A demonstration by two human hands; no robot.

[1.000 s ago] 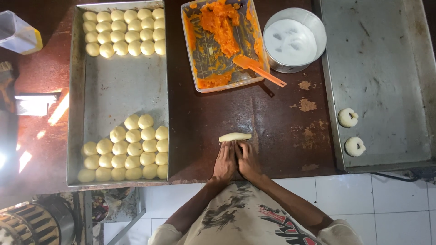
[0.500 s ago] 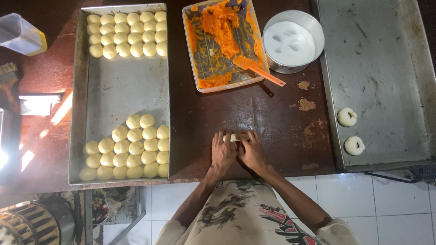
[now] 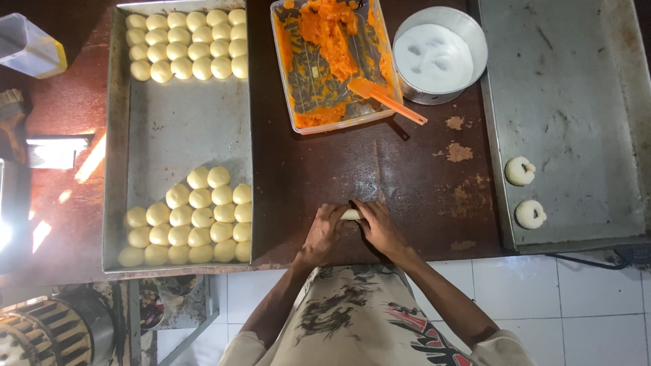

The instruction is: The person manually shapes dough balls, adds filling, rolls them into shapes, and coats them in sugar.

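Looking down from the head camera, both hands meet at the near edge of the brown table (image 3: 407, 169): the left hand (image 3: 324, 234) and right hand (image 3: 381, 229) close around a small pale dough piece (image 3: 351, 214), fingers curled over it from either side so that only a sliver shows between them. Judging by the grip, the shaping goes best with light, even pressure from both sides, keeping the piece on the table so it does not tear or flatten unevenly. To the left a metal tray (image 3: 183, 129) holds rows of dough balls (image 3: 193, 220) near and more at the far end; beyond the hands stand a tub of orange filling (image 3: 325, 61) with an orange spatula (image 3: 386, 98), and a flour bowl (image 3: 439, 57). On the right tray (image 3: 576, 102) lie two finished rings (image 3: 525, 193). Most of the dough is hidden under the fingers, so its shape cannot be told; the far-left objects are cut off.
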